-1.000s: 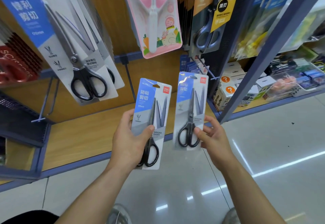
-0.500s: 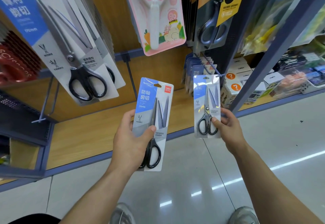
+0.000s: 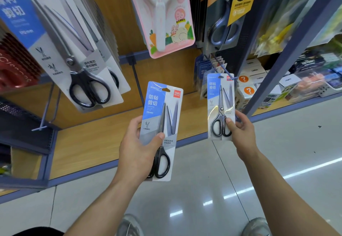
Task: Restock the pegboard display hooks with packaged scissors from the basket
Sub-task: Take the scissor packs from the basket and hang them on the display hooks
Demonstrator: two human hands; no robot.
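scissors pack (image 3: 220, 95) sits upright in the r hand (image 3: 240, 132), thumb pinching it over the black handles, top edge right at the tip of a hook (image 3: 231, 77) w/ similar packs (image 3: 202, 69) hanging behind; can't tell if it's threaded on. l hand (image 3: 135, 150) grips a second pack (image 3: 162, 117), thumb across its front, below a pink rabbit pack (image 3: 166, 23).

1. Over the left end of the wooden shelf (image 3: 96, 143), a bare hook (image 3: 45, 117) juts free; a large hanging scissors pack (image 3: 77, 54) crowds its right.
2. The right hook (image 3: 222, 67) is loaded with blue packs (image 3: 201, 69), and a blue upright (image 3: 273, 69) stands close beside it.
3. Open room lies over the shelf's middle.
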